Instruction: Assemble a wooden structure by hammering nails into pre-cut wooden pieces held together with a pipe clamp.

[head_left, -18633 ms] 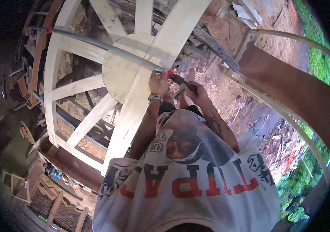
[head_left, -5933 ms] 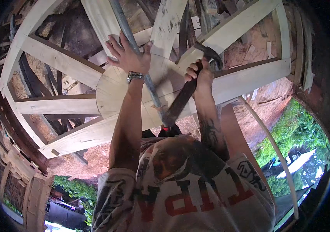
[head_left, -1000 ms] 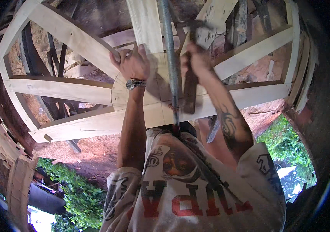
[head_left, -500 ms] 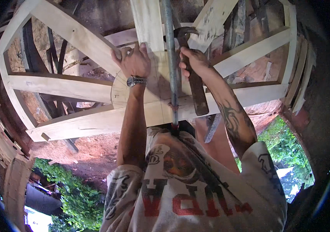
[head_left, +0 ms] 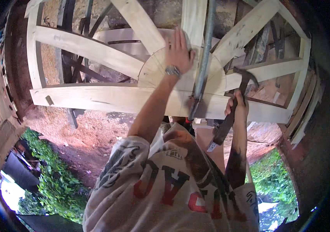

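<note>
A pale wooden half-wheel frame lies before me, its board spokes (head_left: 134, 19) fanning out from a half-round centre piece (head_left: 153, 73). My left hand (head_left: 178, 56) rests flat with fingers stretched out, over the upper part of that centre piece and the foot of the upright spoke (head_left: 193, 23). Around the handle of a claw hammer (head_left: 246, 79) my right hand (head_left: 237, 106) is closed, to the right of the centre piece. The hammer's head points up and away, over the lower right spoke. A long grey metal bar (head_left: 204, 58), apparently of a clamp, crosses the centre piece between my hands.
A straight bottom board (head_left: 107, 96) runs along the frame's near side. Dark timber pieces (head_left: 65, 34) lie beneath the spokes. Curved wooden pieces (head_left: 308, 100) stand at the right. Green plants (head_left: 53, 170) grow behind me on the left.
My view has shifted, so the frame sits further right and lower. My left hand's fingers have straightened out. My right hand has carried the hammer right, away from the metal bar.
</note>
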A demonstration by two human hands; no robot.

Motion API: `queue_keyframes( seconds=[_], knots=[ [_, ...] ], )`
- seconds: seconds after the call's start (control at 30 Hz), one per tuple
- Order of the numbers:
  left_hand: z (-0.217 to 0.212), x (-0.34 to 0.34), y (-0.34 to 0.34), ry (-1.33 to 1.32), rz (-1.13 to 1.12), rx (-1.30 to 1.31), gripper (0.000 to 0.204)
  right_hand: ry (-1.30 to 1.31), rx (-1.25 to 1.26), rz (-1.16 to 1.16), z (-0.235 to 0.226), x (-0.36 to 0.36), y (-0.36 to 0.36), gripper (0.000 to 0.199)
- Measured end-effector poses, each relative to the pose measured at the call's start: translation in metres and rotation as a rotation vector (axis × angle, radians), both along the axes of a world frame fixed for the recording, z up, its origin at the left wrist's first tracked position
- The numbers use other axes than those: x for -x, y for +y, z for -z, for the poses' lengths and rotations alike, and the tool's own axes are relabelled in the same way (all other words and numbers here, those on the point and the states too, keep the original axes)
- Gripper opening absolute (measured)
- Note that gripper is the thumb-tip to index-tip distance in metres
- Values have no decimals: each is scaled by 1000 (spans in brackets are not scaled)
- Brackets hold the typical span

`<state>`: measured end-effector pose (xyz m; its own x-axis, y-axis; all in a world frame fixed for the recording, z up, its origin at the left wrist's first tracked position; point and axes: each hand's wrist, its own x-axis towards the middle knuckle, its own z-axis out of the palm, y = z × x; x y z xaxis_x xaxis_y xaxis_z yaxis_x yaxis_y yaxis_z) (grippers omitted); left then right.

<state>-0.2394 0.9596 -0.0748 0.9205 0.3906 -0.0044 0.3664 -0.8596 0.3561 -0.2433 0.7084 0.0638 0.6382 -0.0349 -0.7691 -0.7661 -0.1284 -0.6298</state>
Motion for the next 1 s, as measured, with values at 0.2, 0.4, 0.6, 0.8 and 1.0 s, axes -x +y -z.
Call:
queue_keyframes(
  seconds=[0.2,0.4,0.6,0.8,1.0],
  knots=[
    [-21,87,-42,78,190,152,72,93,29,62,-3,44,-2,18],
    [-18,129,11,99,231,118,68,77,55,-70,-9,28,55,24],
    [-13,134,23,-53,-1,254,67,96,11,-430,9,-26,122,27],
    [-32,128,72,22,-199,175,70,-43,8,-385,33,-100,179,30],
    [-21,124,78,59,-153,234,66,163,169,-776,56,-74,205,29]
  ],
)
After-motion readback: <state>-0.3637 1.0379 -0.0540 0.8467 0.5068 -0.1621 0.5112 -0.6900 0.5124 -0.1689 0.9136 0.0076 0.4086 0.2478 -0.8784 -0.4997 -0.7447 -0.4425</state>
